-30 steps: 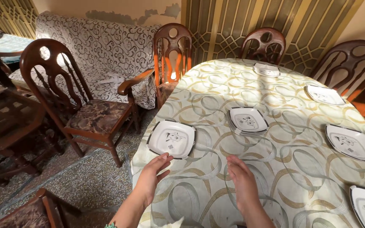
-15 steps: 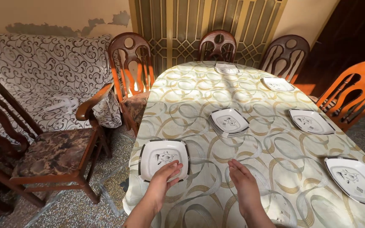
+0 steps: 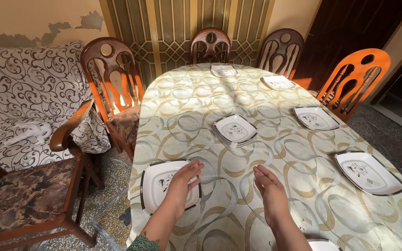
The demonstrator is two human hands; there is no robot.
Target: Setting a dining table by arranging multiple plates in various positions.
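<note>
Hands are down at the near end of the surface (image 3: 275, 139), which wears a cream cloth with looping gold and grey rings. The left hand (image 3: 182, 183) lies flat, fingers loosely spread, on the right half of a square white plate (image 3: 157, 188) with a dark rim, covering that side but clamped on nothing; this plate sits at the near left edge of the cloth, just in front of the person. The right hand (image 3: 270, 193) rests beside it on the bare cloth, fingers together and stretched forward, holding nothing and well clear of the plate. Farther up the middle stands a small stack of plates (image 3: 234, 130) of the same kind. Along the right edge lie 3 single plates: a near one (image 3: 367, 172), a middle one (image 3: 316, 118) and a far one (image 3: 278, 82), with another at the head of the surface (image 3: 223, 70). Carved wooden chairs ring the surface, one with arms (image 3: 112, 83) at the left and an orange-lit one (image 3: 353, 79) at the right. A sofa (image 3: 29, 93) under a swirl-patterned cover stands against the left wall
</note>
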